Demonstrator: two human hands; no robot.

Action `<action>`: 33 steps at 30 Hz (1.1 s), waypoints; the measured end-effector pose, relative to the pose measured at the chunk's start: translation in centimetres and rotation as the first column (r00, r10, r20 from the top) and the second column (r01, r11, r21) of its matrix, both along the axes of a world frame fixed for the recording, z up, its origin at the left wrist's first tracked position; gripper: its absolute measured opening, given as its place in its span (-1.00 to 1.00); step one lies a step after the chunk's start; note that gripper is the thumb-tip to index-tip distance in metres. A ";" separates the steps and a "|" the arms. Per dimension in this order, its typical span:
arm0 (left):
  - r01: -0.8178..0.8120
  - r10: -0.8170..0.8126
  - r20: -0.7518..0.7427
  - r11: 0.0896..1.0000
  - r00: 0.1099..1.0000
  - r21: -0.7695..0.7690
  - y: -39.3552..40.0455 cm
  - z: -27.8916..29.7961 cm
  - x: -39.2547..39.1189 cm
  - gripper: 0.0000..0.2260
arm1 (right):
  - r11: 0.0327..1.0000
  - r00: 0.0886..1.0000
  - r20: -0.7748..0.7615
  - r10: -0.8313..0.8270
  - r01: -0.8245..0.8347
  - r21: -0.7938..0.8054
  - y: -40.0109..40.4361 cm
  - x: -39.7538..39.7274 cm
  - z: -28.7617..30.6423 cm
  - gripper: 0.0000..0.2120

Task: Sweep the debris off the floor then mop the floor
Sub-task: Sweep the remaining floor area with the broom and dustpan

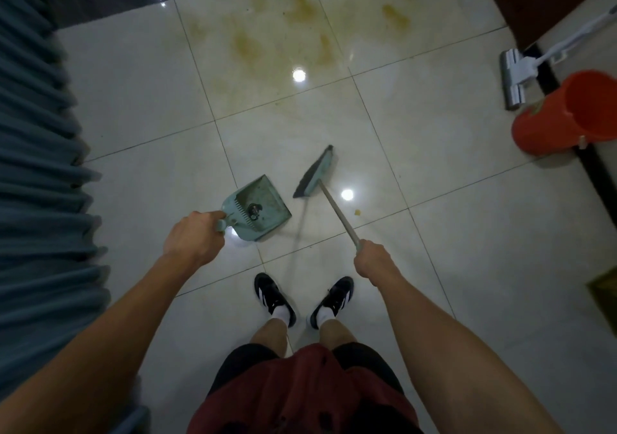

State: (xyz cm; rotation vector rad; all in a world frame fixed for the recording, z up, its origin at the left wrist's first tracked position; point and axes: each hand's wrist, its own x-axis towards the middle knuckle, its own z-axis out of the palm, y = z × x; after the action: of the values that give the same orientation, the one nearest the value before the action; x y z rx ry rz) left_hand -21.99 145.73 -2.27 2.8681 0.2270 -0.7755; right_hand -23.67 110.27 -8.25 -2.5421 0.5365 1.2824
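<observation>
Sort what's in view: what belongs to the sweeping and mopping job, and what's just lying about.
For the job: dustpan in left hand; broom in right hand; crumb; yellow stains; mop; orange bucket.

Just there: blue curtain; green mat.

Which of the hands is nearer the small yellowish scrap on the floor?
Right. The right hand grips the broom handle just below the small yellowish scrap; the left hand holds the dustpan far left.

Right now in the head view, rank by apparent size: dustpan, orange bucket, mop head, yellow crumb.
1. orange bucket, partly cut off
2. dustpan
3. mop head, farther away, so unsure against the dustpan
4. yellow crumb
</observation>
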 end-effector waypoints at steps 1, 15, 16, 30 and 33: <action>0.014 -0.014 0.008 1.000 1.000 -0.004 -0.9 0.0 0.2 -0.81 | 1.000 1.000 0.000 -0.023 0.023 -0.011 -1.2 -0.6 0.1 -0.69; 0.192 -0.193 -0.001 0.979 0.981 -0.072 -14.8 1.4 3.8 -0.79 | 0.907 0.906 0.064 -0.418 0.413 0.082 -12.4 -6.9 1.8 -0.71; 0.198 -0.198 0.000 0.978 0.980 -0.070 -15.4 1.6 3.9 -0.80 | 0.889 0.887 0.085 -0.454 0.444 0.115 -12.5 -7.0 1.8 -0.70; 0.236 -0.237 -0.026 0.971 0.971 -0.029 -18.2 1.4 5.4 -0.78 | 0.558 0.588 0.005 -0.809 0.764 0.324 -15.2 2.2 -1.7 -0.64; 0.249 -0.250 -0.036 0.968 0.968 -0.030 -18.1 0.5 5.3 -0.78 | 0.584 0.624 -0.064 -0.779 0.758 0.290 -14.7 2.7 -2.5 -0.64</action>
State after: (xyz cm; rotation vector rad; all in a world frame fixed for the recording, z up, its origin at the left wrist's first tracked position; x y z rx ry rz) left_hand -16.70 127.62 -1.75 2.8942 -0.1431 -0.8702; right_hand -20.92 95.55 -10.72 -1.7262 1.1753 0.8337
